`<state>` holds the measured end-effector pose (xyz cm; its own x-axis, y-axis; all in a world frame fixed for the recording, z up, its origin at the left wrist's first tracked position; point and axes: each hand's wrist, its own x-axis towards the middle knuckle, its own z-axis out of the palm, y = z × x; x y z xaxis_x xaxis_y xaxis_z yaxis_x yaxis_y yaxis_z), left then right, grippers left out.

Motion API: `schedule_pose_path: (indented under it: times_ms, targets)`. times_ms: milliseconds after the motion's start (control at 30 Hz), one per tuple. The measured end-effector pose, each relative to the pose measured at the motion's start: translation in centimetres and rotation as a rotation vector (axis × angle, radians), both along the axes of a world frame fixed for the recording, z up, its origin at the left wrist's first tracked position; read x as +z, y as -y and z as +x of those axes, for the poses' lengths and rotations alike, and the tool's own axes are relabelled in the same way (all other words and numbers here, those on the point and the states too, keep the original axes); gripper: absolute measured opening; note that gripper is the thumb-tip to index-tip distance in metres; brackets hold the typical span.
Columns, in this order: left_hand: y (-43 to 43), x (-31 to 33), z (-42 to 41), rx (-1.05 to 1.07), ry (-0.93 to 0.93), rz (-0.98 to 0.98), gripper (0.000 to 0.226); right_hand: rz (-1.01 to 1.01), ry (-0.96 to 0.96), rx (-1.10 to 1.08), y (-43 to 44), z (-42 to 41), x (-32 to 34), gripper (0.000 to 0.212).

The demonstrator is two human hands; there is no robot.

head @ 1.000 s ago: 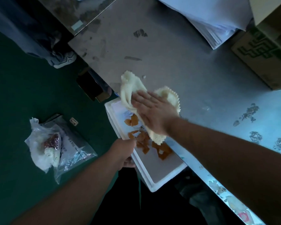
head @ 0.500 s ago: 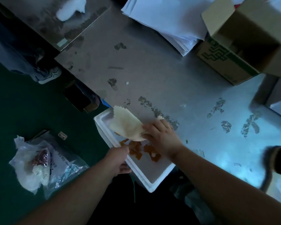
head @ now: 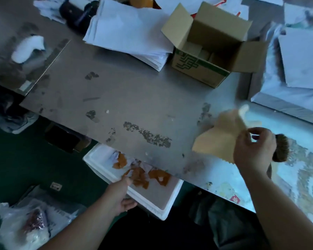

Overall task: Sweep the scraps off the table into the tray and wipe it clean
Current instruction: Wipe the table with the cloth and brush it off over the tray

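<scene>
A white foam tray (head: 163, 210) juts out from under the near edge of the grey table (head: 134, 98). Orange scraps (head: 139, 175) lie in it. My left hand (head: 118, 195) grips the tray's near rim, thumb inside. My right hand (head: 251, 150) is raised over the table's right part and pinches a pale yellow cloth (head: 219, 139), which hangs blurred to the left of the hand. A few small crumbs (head: 107, 111) and dark worn patches (head: 148, 135) show on the table top.
An open cardboard box (head: 206, 56) and a stack of white papers (head: 128, 37) stand at the back. More papers (head: 300, 58) lie at the right. A brown brush-like thing (head: 280, 150) sits right of my right hand. Plastic bags (head: 25, 222) lie on the green floor.
My right hand has lifted the cloth off the tray edge and carried it to the right over the table. The left hand stays on the tray rim. The view has tilted up.
</scene>
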<state>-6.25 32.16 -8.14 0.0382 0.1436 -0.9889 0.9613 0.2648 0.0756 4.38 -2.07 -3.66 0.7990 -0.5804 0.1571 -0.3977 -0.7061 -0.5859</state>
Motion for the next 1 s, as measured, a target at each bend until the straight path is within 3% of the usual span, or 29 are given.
schedule_pose_path:
  times_ms: [133, 167, 300, 433, 733, 1000]
  targets:
    - [0.1, -0.8, -0.2, -0.003, 0.0, 0.011, 0.019, -0.005, -0.447, 0.031, 3.0, 1.8, -3.6, 0.038]
    - [0.1, -1.0, -0.2, -0.004, 0.0, 0.017, 0.018, 0.022, -0.475, 0.037, 3.0, 2.7, -4.2, 0.039]
    - [0.0, -1.2, -0.1, 0.004, -0.027, 0.015, 0.018, 0.039, -0.367, -0.023, 1.8, 6.9, -5.6, 0.032]
    - [0.0, -1.0, 0.1, 0.018, -0.05, 0.029, 0.021, -0.149, -0.326, 0.042, -1.5, 10.4, -6.9, 0.046]
    - [-0.1, -0.3, 0.3, 0.006, -0.048, 0.034, 0.021, -0.246, -0.205, 0.685, -20.2, 8.9, -7.5, 0.035]
    - [-0.1, -1.0, -0.5, -0.006, -0.02, -0.001, 0.027, -0.311, -0.316, 1.055, -23.3, -1.2, -7.4, 0.031]
